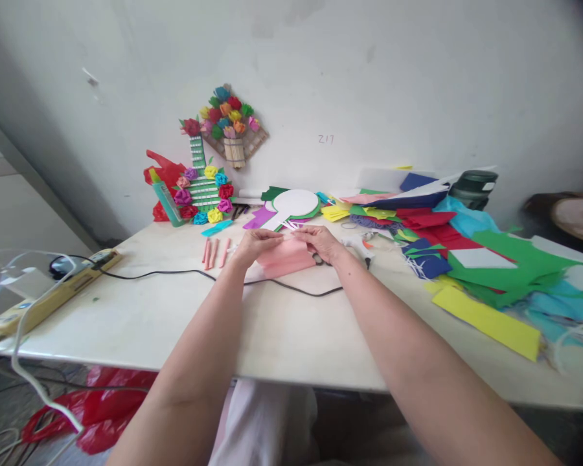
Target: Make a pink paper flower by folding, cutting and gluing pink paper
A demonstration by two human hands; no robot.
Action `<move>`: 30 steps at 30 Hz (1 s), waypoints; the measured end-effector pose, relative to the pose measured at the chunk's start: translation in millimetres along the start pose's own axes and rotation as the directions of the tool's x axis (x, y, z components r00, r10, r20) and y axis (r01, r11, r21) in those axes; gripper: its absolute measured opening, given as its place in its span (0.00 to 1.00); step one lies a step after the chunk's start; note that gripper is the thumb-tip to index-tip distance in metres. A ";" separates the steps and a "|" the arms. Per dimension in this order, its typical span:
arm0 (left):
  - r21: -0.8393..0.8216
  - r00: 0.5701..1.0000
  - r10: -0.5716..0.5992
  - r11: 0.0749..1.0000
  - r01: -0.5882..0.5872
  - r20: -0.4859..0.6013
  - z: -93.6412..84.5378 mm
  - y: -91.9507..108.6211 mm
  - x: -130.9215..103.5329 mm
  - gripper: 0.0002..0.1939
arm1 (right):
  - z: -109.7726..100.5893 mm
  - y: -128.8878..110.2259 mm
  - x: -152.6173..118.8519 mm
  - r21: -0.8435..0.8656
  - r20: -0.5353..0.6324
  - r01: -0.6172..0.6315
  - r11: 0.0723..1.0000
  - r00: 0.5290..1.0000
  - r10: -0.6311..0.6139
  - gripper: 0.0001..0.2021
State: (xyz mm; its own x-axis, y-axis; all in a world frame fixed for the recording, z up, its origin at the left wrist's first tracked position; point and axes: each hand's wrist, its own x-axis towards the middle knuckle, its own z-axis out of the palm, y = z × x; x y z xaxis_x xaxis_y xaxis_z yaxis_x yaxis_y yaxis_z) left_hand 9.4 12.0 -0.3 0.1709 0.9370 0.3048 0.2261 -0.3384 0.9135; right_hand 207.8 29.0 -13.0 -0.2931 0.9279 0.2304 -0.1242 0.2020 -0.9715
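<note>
Both hands are on a pink paper sheet (285,257) lying flat-ish on the white bench (282,330), roughly mid-bench and toward the far side. It's soft pink and looks folded or layered, like crepe or thin foam, with a black cable (291,288) running just in front of it. The left hand (255,244) pinches the sheet's top left edge, fingers pressed together on it. The right hand (322,241) grips the top right edge the same way, though it's too far away to tell exactly which fingers are doing the pinching.

Counting stuff: three or so pink rolled sticks (215,252) lie just left of the sheet, plus one blue strip (217,227) behind them. There are two flower crafts, one standing on the bench (203,192) and one hanging on the wall (230,126). One green glue bottle (164,197) leans beside the standing craft, and one round white paddle with a green rim (295,204) sits behind the hands. To the right is a big pile of coloured paper sheets (471,255), and a yellow strip (486,321) lies near the front edge.

Only writing I can read is "217" pencilled on the wall (326,139).
</note>
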 end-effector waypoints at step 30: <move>0.217 0.993 0.121 0.969 -0.121 0.012 2.6 6.4 2.9 0.16 | -3.9 -12.7 -3.1 -0.156 0.015 0.047 0.987 0.999 -0.046 0.18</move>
State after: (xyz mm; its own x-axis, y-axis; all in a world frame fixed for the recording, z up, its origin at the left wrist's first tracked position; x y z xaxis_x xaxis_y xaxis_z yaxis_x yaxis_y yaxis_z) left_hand 13.9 12.4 5.7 0.2082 0.8880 0.4101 0.4068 -0.4599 0.7893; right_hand 214.0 24.8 -1.6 -0.3009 0.9130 0.2754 0.0111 0.2921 -0.9563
